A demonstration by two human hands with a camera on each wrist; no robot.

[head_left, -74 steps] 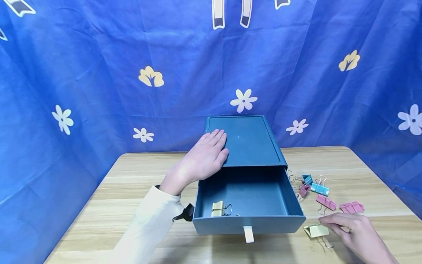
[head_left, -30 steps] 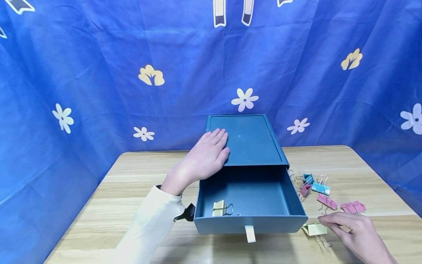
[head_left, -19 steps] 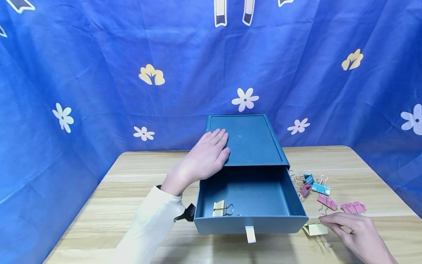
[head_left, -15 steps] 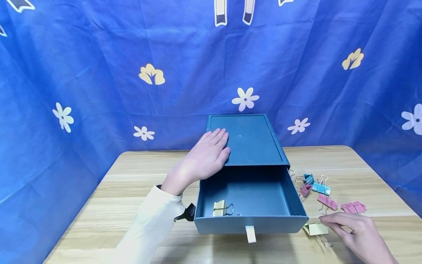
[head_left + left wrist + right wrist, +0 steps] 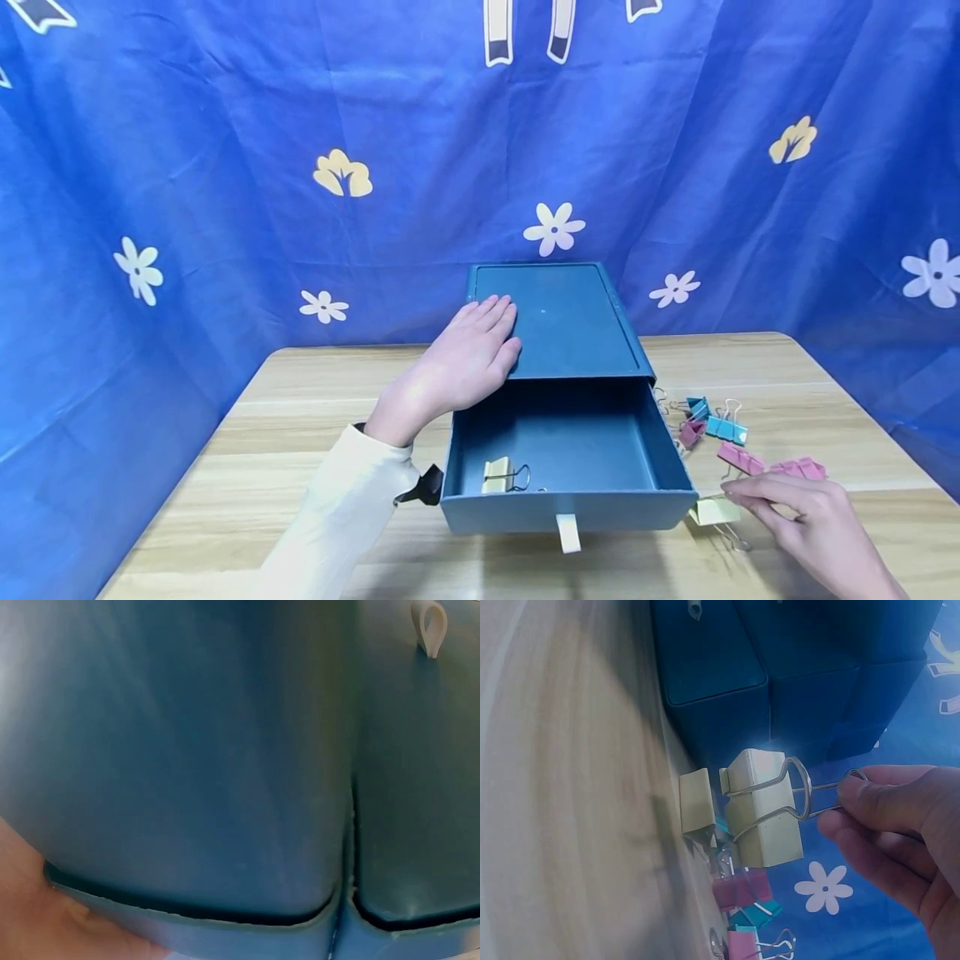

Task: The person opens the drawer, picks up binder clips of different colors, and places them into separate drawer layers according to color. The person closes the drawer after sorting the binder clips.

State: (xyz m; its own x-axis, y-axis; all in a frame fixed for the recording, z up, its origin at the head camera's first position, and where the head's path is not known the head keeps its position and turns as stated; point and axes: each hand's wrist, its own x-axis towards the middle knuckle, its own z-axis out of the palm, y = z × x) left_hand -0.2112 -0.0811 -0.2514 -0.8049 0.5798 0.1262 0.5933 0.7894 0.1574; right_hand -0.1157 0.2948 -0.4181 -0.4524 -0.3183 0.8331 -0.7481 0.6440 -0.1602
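So the left hand [image 5: 467, 354] lay flat on the blue cabinet [image 5: 573, 325], fingers pretty straight, while the right hand [image 5: 806, 510] pinched a pale yellow binder clip [image 5: 765, 814] by its wire handle, near the pulled-out drawer [image 5: 622, 510].

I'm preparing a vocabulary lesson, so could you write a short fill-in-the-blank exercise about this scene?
1. The hand resting on top of the dark blue plastic drawer box is the person's ____ one.
2. The right hand pinches a metal binder clip coloured pale ____.
3. The blue plastic drawer is pulled ____, not shut.
4. The short pull tab on its front is coloured ____.

Missing words: left; yellow; open; white.
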